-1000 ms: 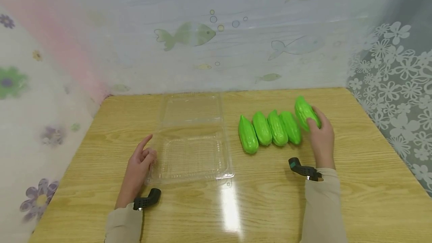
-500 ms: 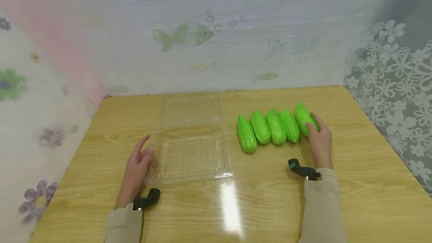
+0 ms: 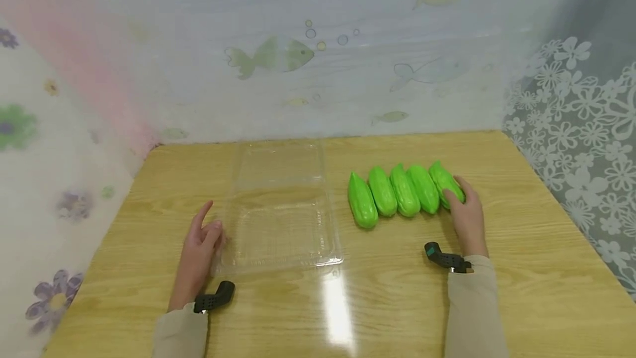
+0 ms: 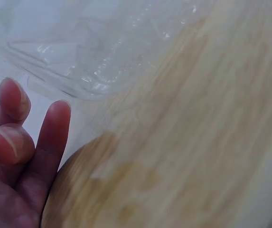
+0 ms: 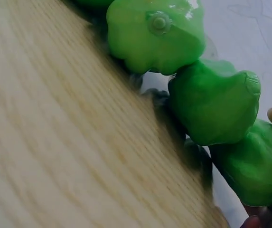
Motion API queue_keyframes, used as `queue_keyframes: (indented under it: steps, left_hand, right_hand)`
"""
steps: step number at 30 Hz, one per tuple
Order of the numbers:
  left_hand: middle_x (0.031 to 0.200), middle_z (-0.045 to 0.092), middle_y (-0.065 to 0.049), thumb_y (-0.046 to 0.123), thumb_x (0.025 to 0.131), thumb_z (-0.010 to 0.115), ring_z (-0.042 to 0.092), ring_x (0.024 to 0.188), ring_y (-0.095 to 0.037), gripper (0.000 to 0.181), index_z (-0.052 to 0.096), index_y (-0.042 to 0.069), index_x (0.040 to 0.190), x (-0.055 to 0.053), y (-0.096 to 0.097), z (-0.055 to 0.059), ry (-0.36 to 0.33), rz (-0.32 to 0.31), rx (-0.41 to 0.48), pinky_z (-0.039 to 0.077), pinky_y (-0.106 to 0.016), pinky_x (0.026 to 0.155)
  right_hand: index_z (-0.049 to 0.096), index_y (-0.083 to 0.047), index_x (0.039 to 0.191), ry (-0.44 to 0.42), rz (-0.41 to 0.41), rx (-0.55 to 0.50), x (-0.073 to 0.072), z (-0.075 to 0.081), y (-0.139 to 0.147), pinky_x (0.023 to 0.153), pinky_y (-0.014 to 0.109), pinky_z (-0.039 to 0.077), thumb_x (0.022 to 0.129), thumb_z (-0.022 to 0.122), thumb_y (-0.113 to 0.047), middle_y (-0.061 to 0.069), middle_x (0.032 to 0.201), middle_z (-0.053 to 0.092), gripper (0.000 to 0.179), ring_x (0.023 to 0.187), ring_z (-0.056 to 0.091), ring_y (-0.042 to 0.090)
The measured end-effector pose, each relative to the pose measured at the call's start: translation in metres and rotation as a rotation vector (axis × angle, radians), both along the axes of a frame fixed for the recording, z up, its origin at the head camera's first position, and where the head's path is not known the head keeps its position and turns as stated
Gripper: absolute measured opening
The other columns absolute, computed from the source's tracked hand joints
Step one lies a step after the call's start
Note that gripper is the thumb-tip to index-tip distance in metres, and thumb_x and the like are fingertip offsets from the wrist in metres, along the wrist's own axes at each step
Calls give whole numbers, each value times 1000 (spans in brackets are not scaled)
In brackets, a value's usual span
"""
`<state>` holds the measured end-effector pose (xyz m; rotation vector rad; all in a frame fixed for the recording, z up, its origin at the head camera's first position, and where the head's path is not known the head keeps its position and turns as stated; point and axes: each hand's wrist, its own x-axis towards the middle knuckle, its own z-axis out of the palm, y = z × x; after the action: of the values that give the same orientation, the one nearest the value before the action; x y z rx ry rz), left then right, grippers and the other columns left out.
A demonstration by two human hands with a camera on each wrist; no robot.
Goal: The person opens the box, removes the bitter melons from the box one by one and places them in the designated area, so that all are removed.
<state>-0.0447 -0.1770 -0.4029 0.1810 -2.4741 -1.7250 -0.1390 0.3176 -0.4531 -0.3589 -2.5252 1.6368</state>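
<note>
Several bright green, ridged toy bitter melons stand side by side in a row right of centre, such as the leftmost bitter melon (image 3: 362, 201). My right hand (image 3: 468, 214) holds the rightmost bitter melon (image 3: 442, 180) with thumb and fingers on either side, and it lies against its neighbour. In the right wrist view that bitter melon (image 5: 254, 164) shows between a thumb tip and fingers below. A clear plastic clamshell box (image 3: 338, 236) lies with its lid spread back. Beside its left edge is my left hand (image 3: 199, 247), fingers loosely bent, holding nothing; contact with the box cannot be told.
The wooden table (image 3: 397, 303) meets a patterned wall covering (image 3: 358, 93) at the back. A flowered curtain (image 3: 571, 126) hangs along the right side. Black wrist cameras sit on both forearms.
My right hand has brought the last bitter melon down and leftward, closing the gap to the row. My left hand has stayed by the box, shifting only slightly left.
</note>
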Motion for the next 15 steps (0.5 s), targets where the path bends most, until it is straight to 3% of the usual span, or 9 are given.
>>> queue_keyframes:
  steps: [6, 15]
  left_hand:
    - [66, 48, -5, 29, 94, 44, 49, 61, -17, 53, 21, 23, 141, 0, 2, -11, 3, -18, 19, 40, -24, 68]
    - [62, 43, -5, 36, 93, 44, 46, 59, -19, 49, 30, 24, 139, -2, -7, -21, -4, 7, -38, 38, -27, 64]
  right_hand:
    - [29, -16, 140, -7, -60, 31, 4, -4, 6, 93, 53, 23, 89, 38, -53, 14, 138, 29, 64, 122, 27, 34]
    - [32, -14, 139, -2, -97, 46, 8, -9, 5, 89, 50, 28, 89, 38, -53, 15, 133, 34, 64, 116, 31, 33]
